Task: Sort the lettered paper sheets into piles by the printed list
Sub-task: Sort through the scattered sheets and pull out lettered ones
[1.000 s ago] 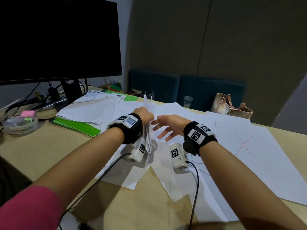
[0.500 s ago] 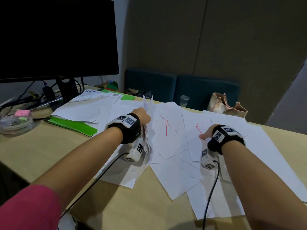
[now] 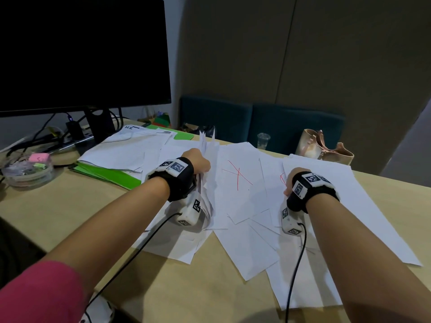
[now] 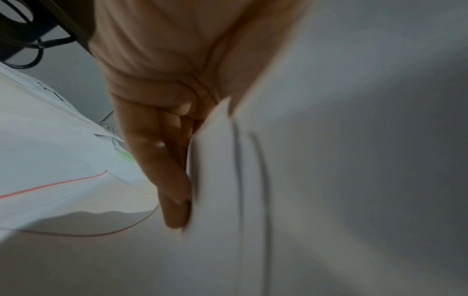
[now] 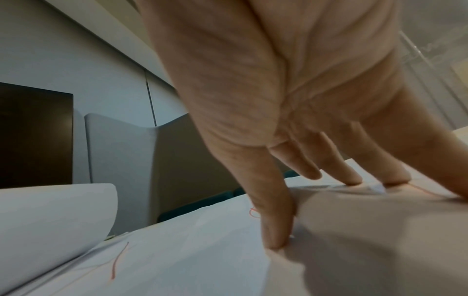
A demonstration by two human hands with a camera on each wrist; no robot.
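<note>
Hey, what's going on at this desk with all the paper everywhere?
A person is sorting loose white sheets on a desk. Their left hand grips a stack of sheets held upright on edge. Their right hand presses straight fingers down on a sheet lying flat at the right. More sheets are spread between the hands, one marked with a red X. A green folder under more papers lies by the dark monitor.

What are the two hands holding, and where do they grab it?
The left hand grips a stack of sheets near its lower edge. The right hand holds nothing; its fingers press flat on a sheet.
</note>
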